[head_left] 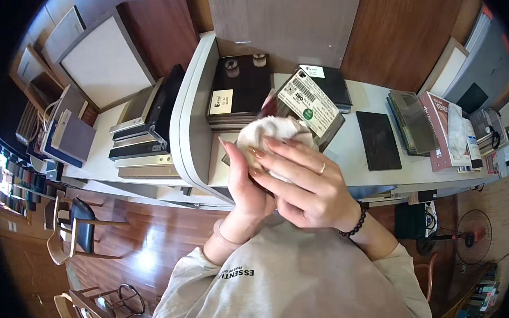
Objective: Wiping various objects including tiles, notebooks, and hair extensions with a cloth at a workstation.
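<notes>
head: right hand (313, 185) half-curled on white cloth (267, 130); left hand (247, 185), thumb raised

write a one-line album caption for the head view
Right hand holding a crumpled white cloth beside the left hand, by a white shelf with dark panels.

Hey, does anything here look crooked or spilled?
Yes: the panel with the large white label, partly hidden by the white cloth, is turned askew, unlike the neatly stacked dark panels to its left. No spill shows.
</notes>
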Demonstrator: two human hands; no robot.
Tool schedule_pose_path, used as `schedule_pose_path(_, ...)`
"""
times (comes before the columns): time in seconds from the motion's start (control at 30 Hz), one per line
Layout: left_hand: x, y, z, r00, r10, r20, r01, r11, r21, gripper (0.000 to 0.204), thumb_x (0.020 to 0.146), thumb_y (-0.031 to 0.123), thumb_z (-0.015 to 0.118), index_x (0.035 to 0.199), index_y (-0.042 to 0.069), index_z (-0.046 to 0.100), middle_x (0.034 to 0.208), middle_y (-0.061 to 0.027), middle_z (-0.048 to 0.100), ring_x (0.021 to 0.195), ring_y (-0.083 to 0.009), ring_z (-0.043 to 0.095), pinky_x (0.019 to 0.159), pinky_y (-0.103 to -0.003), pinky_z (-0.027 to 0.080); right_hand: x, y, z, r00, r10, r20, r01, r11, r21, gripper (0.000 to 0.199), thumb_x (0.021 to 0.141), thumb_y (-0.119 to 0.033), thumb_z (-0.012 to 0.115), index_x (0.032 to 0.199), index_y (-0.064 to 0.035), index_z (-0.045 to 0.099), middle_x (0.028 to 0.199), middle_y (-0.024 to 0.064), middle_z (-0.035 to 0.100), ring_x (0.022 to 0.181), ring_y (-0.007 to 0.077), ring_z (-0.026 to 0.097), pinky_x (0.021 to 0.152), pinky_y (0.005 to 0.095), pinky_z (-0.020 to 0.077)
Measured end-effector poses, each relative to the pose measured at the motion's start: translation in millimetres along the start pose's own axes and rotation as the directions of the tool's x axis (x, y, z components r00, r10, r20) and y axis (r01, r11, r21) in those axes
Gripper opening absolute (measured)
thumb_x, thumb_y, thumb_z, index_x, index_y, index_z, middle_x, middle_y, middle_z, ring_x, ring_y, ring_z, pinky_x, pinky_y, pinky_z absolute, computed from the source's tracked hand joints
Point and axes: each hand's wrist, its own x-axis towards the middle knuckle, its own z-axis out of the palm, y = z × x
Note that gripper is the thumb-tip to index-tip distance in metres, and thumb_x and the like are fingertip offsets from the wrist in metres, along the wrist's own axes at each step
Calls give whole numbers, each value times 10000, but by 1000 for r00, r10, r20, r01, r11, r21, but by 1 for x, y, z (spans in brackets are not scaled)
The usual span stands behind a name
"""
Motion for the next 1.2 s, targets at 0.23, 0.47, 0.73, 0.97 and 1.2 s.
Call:
schedule_pose_path(0.23, 0, -2, -5, 987, -3, 159, 66, 917, -393, 855, 913, 679, 245, 1454, 16, 234, 1457, -159, 347, 1322, -303, 377, 1097, -420, 310, 12, 28, 3, 934, 139, -329, -245, 919, -308, 352, 699, -6, 589, 1028, -49, 709, 1162, 142, 634, 1167, 315, 565, 994, 439, 447)
schedule_pose_path(0.47, 12, -4, -22, 926, 49, 374, 126, 893, -431, 837, 927, 664, 240, 1433, -1, 297, 1443, -155, 375, 1314, -275, 390, 1092, -397, 311, -8, -7, -2, 979, 141, -145, -160, 979, -129, 391, 682, 24, 574, 1052, -28, 690, 1181, 165, 616, 1175, 321, 557, 1004, 439, 437)
schedule_pose_path(0.73, 3, -28, 8, 983, -167, 73, 176, 976, -128, 775, 947, 623, 247, 1464, 46, 233, 1450, -136, 355, 1319, -258, 375, 1091, -383, 312, 1, 8, -9, 946, 205, -251, -272, 924, -269, 383, 679, 10, 538, 1029, -1, 694, 1162, 157, 634, 1156, 344, 568, 1000, 457, 437)
schedule_pose_path(0.97, 3, -68, 23, 932, -272, 239, 347, 859, -377, 686, 979, 545, 277, 1461, 58, 237, 1445, -122, 359, 1316, -243, 377, 1088, -386, 315, -64, 36, -53, 866, 356, -352, -461, 840, -285, 412, 719, 16, 521, 1104, 26, 666, 1192, 200, 614, 1191, 356, 540, 1039, 449, 382)
schedule_pose_path(1.2, 4, -58, 19, 922, -342, 182, 385, 863, -328, 732, 950, 599, 288, 1490, 118, 179, 1491, -143, 281, 1350, -291, 327, 1094, -438, 306, -89, 28, -58, 981, 188, 40, -192, 947, 258, 420, 810, 19, 466, 1208, 17, 601, 1268, 207, 563, 1210, 366, 514, 1056, 417, 364)
